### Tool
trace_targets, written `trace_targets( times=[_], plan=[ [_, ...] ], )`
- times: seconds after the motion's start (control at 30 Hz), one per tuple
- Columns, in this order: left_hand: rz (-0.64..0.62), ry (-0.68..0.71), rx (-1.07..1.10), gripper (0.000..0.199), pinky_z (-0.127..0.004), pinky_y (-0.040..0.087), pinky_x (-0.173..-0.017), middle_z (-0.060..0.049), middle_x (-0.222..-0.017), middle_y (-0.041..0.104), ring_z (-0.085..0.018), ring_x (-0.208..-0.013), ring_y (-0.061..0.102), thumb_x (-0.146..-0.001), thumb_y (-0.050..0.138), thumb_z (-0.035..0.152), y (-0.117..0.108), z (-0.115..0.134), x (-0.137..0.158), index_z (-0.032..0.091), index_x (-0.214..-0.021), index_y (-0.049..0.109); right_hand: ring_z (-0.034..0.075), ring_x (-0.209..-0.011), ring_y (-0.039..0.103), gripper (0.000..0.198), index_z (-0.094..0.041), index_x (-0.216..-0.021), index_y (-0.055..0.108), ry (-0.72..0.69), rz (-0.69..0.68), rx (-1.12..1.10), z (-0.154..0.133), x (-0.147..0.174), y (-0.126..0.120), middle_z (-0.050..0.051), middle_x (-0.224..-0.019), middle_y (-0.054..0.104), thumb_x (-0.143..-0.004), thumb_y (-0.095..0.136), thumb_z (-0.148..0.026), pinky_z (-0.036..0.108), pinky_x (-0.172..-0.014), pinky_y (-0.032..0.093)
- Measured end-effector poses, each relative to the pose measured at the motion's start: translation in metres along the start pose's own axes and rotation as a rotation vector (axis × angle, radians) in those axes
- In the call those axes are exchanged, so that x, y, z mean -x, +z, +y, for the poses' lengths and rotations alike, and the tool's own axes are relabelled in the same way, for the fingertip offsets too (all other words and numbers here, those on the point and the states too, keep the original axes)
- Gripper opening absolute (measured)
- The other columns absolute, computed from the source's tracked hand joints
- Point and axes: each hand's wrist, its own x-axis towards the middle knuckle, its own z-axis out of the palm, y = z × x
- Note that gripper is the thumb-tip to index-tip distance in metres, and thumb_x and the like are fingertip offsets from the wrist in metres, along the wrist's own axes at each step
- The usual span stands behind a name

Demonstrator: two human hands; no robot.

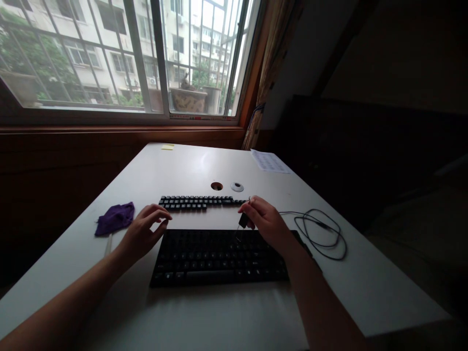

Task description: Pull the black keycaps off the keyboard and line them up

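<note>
A black keyboard [219, 277] lies flat in front of me, its upper part dark and hard to make out. Between the fingers of my right hand [263, 222] is a wire keycap puller [243, 222] with a black handle. Its thin wires point down over the keyboard's upper right part; whether they touch a key I cannot tell. My left hand [146, 228] hovers by the keyboard's upper left corner, fingers bent and apart, holding nothing. Behind the keyboard, loose black keycaps [193, 201] stand in rows, their right end partly behind my right hand.
A purple cloth [115, 218] lies left, with a pale stick-like thing [108, 244] beside it. A black cable [340, 234] is coiled at right. Farther back are a desk hole [217, 186], its round cover [237, 187], a printed sheet [271, 162] and yellow notes [167, 146].
</note>
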Motion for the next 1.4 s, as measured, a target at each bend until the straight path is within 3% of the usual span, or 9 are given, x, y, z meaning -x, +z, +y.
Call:
trace_targets(
  times=[0.13,0.37,0.53,0.73,0.9,1.1,1.23,1.4],
  plan=[
    [-0.032,0.042,0.016,0.013,-0.032,0.055,-0.076,-0.006,-0.101,0.060,-0.019,-0.091,0.061,-0.091,0.053,0.019,0.002,0.000,0.001,0.022,-0.098,0.063,0.012,-0.057,0.057,0.033,-0.019,-0.080,0.062,0.076,0.014,-0.019,0.014,0.022,0.004,-0.002,-0.067,0.056,-0.093,0.056,-0.049,0.026,-0.057,0.045],
    [-0.046,0.086,-0.035,0.012,-0.037,0.051,-0.084,-0.006,-0.098,0.063,-0.021,-0.094,0.061,-0.092,0.053,0.022,0.001,0.001,-0.001,0.022,-0.092,0.065,0.014,-0.061,0.059,0.031,-0.021,-0.077,0.062,0.016,0.058,-0.004,0.021,0.026,0.018,-0.001,-0.067,0.060,-0.091,0.060,-0.049,0.028,-0.062,0.045],
    [-0.059,0.072,-0.037,0.013,-0.037,0.051,-0.085,-0.006,-0.098,0.064,-0.022,-0.095,0.061,-0.091,0.053,0.025,0.002,0.000,-0.001,0.023,-0.092,0.065,0.013,-0.062,0.056,0.034,-0.021,-0.075,0.061,-0.077,-0.038,0.087,0.014,0.028,0.021,-0.001,-0.067,0.059,-0.093,0.057,-0.050,0.028,-0.064,0.043],
    [-0.079,0.095,-0.028,0.012,-0.036,0.050,-0.083,-0.006,-0.097,0.064,-0.021,-0.093,0.061,-0.091,0.054,0.024,0.002,0.003,-0.002,0.023,-0.091,0.066,0.012,-0.057,0.050,0.038,-0.020,-0.078,0.062,-0.053,-0.088,0.140,0.015,0.029,0.022,-0.003,-0.060,0.055,-0.095,0.051,-0.052,0.026,-0.059,0.038],
    [-0.089,0.111,-0.012,0.012,-0.035,0.051,-0.082,-0.006,-0.097,0.064,-0.020,-0.091,0.061,-0.091,0.054,0.023,0.002,0.002,-0.001,0.023,-0.092,0.066,0.012,-0.054,0.051,0.043,-0.020,-0.072,0.057,0.001,-0.058,0.104,0.019,0.026,0.024,-0.003,-0.056,0.054,-0.097,0.046,-0.053,0.026,-0.056,0.038],
    [-0.262,0.148,0.046,0.016,-0.030,0.053,-0.075,-0.008,-0.095,0.066,-0.018,-0.085,0.063,-0.092,0.051,0.024,0.002,0.006,0.001,0.020,-0.092,0.067,0.012,-0.047,0.053,0.045,-0.020,-0.078,0.060,0.129,0.031,-0.051,0.036,0.021,0.037,-0.003,-0.052,0.053,-0.095,0.044,-0.059,0.023,-0.049,0.039],
    [-0.285,0.163,0.020,0.015,-0.029,0.052,-0.074,-0.007,-0.093,0.065,-0.017,-0.083,0.062,-0.092,0.050,0.022,0.003,0.003,0.002,0.021,-0.092,0.066,0.012,-0.041,0.050,0.049,-0.020,-0.075,0.059,0.237,0.125,-0.128,0.048,0.019,0.040,-0.004,-0.048,0.050,-0.093,0.043,-0.063,0.022,-0.043,0.037],
    [-0.283,0.195,0.000,0.014,-0.029,0.051,-0.075,-0.007,-0.094,0.064,-0.018,-0.084,0.061,-0.092,0.050,0.019,0.003,0.000,0.002,0.021,-0.094,0.064,0.010,-0.042,0.047,0.047,-0.019,-0.077,0.060,0.167,0.133,-0.147,0.047,0.022,0.041,-0.005,-0.048,0.048,-0.093,0.046,-0.060,0.022,-0.044,0.035]
  ],
)
